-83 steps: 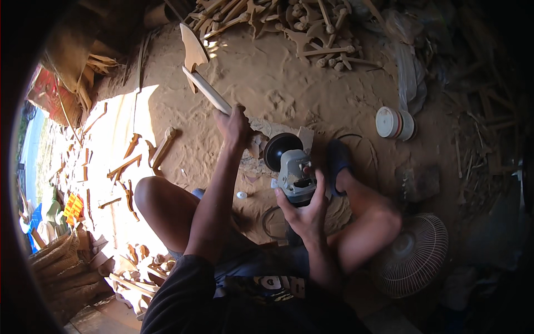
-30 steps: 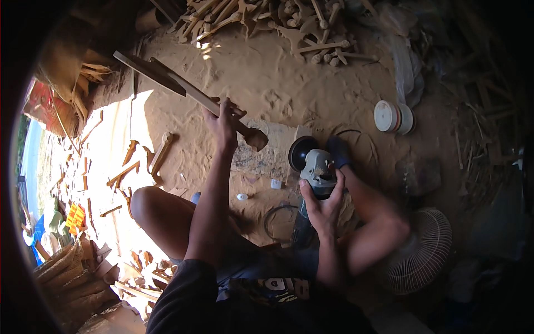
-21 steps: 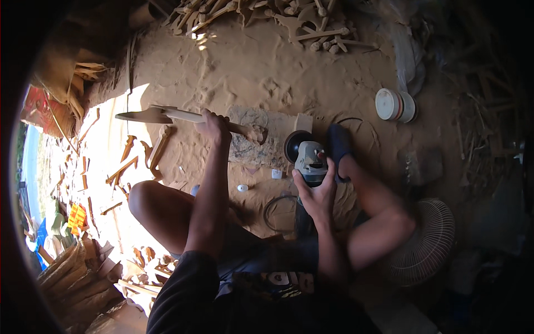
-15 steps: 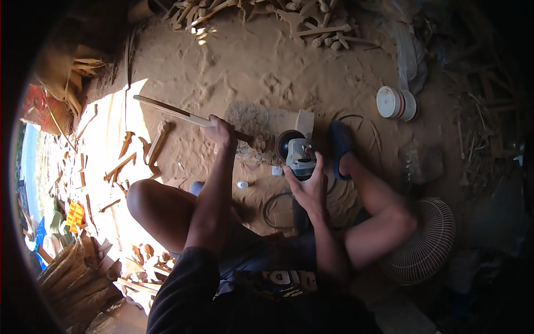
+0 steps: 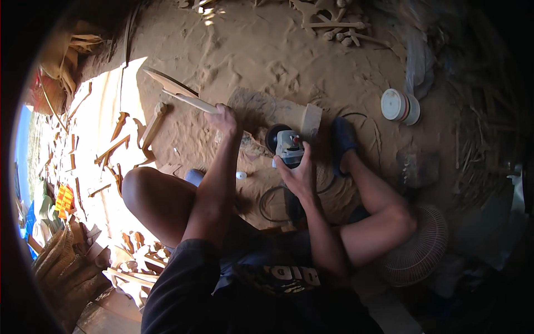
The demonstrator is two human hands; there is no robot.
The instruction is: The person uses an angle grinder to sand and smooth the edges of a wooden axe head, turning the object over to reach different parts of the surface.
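Note:
My left hand (image 5: pixel 223 119) is closed around one end of a long carved wooden piece (image 5: pixel 177 88). The piece slants up and away to the left, above the dusty ground. In my right hand (image 5: pixel 300 177) is a grey-green angle grinder (image 5: pixel 288 146), gripped by its body. Its dark round disc (image 5: pixel 274 137) faces left, toward my left hand but apart from the wood I can see. Just beyond the disc lies a dusty wooden block (image 5: pixel 272 110). The lower part of the grinder is partly hidden by my fingers.
White lidded bucket (image 5: pixel 393 104) at far right; a fan with a wire guard (image 5: pixel 417 245) by my right knee. Several carved wooden pieces (image 5: pixel 153 132) lie left in sunlight, more (image 5: pixel 334 25) at the back. A black cable (image 5: pixel 267 201) curls between my legs. A small white bottle (image 5: pixel 241 175) lies near my left forearm.
The wooden piece has turned and tilted in my left hand, and its near end no longer shows beside the disc. The grinder has shifted slightly left, and the whole view has moved a little.

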